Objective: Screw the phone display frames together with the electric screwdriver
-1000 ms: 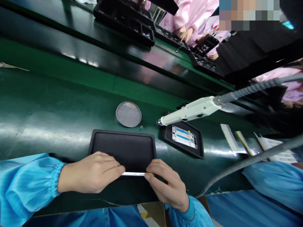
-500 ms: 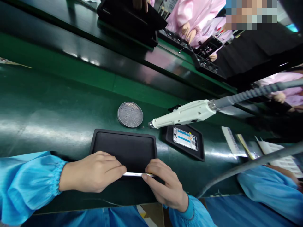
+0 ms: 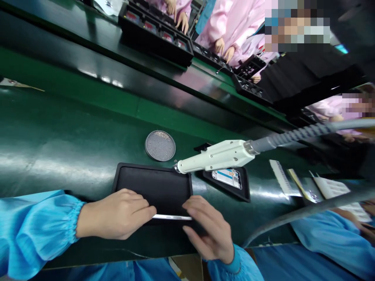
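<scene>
- Grip: the left hand [image 3: 115, 214] is closed at its fingertips on the left end of a slim silver-white panel [image 3: 172, 217]. The right hand [image 3: 206, 228] straddles the panel's right end, with fingers on the far side and thumb on the near side. Motion blur prevents confirmation of contact.
- Panel position: edge-on, lying along the near rim of a black rubber rectangular tray [image 3: 152, 166], between the hands.
- Tray position: near edge of the green glossy tabletop [image 3: 73, 156].
- Beyond the tray: a round grey perforated metal disc [image 3: 160, 146] lies just past the far rim.
- Right of the tray: a black angled tray [image 3: 245, 183] holds a white-framed phone panel with blue film [image 3: 227, 178].
- Overhead: a cream-white handheld tool [image 3: 216, 157] on a grey ribbed hose [image 3: 293, 136] hangs above the phone panel, its nozzle near the far right corner of the rubber tray.
- Right edge of the tabletop: white printed papers [image 3: 331, 187] lie beside a grey cable [image 3: 307, 208].
- Far bench: black compartment trays [image 3: 155, 35] stand before co-workers in pink gowns [image 3: 231, 27].
</scene>
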The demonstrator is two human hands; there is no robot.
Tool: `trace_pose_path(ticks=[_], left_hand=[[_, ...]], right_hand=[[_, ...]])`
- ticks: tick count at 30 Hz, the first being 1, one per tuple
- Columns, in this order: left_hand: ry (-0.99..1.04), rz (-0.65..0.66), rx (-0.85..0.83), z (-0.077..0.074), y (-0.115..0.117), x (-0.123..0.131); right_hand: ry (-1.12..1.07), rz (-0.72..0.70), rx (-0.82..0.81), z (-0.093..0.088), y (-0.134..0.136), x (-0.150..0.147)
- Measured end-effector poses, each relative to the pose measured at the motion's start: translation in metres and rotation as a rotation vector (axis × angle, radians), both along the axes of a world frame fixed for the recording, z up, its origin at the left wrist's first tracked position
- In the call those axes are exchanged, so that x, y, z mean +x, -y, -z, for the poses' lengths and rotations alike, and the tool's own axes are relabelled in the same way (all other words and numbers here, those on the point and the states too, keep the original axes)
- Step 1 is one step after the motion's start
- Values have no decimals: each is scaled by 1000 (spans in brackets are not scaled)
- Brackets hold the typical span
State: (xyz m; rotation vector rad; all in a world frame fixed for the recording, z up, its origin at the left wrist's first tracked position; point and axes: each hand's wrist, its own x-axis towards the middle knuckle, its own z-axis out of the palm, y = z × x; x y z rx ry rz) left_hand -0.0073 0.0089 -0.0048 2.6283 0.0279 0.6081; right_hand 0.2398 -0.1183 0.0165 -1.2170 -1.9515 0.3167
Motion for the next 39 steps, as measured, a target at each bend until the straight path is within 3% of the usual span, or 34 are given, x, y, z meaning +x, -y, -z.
trace_pose_path(ticks=[3, 5, 10, 14, 25, 39], left_hand=[[-34, -50, 53, 1, -8, 3], [-49, -97, 97, 4, -18, 8], [-67, -201, 216, 22, -44, 27], [-43, -261, 302, 34, -47, 36], [-49, -301, 300, 37, -41, 32], [-152, -352, 178, 29, -43, 30]], right_hand=[[-407, 380, 120, 3, -12, 1], [-616, 523, 125, 5, -31, 3], [-820, 574, -148, 6, -97, 17], [-847, 617, -198, 8, -126, 32], [-915, 701, -55, 18, -119, 43], [-867, 699, -10, 23, -112, 46]])
